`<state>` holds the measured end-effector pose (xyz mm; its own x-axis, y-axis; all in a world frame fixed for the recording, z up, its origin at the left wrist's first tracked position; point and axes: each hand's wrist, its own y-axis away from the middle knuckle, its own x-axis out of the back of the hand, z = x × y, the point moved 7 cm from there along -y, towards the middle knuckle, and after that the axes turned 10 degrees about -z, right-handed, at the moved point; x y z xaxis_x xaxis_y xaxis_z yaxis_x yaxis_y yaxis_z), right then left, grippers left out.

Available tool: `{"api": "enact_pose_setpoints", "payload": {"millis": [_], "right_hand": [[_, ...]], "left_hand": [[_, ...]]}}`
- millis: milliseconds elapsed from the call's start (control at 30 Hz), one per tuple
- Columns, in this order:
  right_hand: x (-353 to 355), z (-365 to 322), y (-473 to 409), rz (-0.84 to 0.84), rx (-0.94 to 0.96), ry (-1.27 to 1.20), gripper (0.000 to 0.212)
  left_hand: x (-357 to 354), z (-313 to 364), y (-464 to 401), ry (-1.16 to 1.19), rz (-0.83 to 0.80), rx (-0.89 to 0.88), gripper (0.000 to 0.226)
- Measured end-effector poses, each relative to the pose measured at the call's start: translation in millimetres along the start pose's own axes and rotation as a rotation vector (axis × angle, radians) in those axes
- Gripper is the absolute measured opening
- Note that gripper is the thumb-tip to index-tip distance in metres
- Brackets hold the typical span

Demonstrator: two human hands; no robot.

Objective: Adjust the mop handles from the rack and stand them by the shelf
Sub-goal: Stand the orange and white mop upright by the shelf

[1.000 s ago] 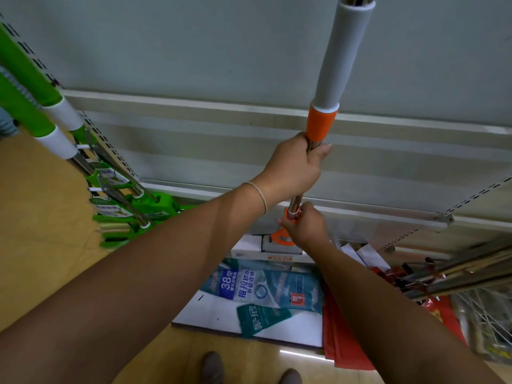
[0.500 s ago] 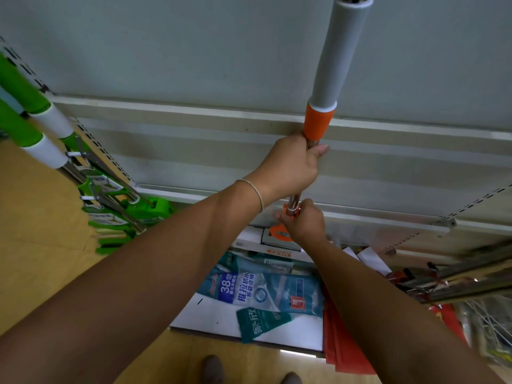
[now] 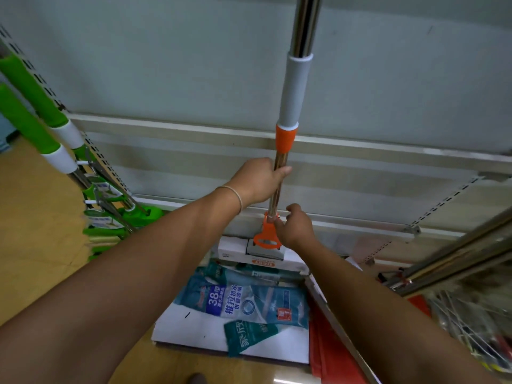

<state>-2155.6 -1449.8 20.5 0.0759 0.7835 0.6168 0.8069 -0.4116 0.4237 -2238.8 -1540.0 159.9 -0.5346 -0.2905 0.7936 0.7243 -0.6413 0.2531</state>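
Packets on tan floor

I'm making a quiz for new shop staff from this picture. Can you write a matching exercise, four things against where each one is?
Things:
1. left hand
2. right hand
3. green mops
4. blue packets

Places:
A. lying on the floor under the arms
B. gripping the metal pole below the orange collar
C. leaning at the far left
D. at the orange lever near the mop head

Pairs: 1-B, 2-D, 3-C, 4-A
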Motion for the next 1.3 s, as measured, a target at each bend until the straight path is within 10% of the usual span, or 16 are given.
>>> {"api": "enact_pose_setpoints", "payload": {"millis": [267,1300], "right_hand": [[44,-31,43,0.050,0.167,0.073,0.056],[187,19,283,0.415,0.182,0.154,0.044]], "left_hand": [[5,-2,48,-0.122,0.000,0.124,0.050],[-13,169,216,0.030,0.192,-0.430,0.025]]}}
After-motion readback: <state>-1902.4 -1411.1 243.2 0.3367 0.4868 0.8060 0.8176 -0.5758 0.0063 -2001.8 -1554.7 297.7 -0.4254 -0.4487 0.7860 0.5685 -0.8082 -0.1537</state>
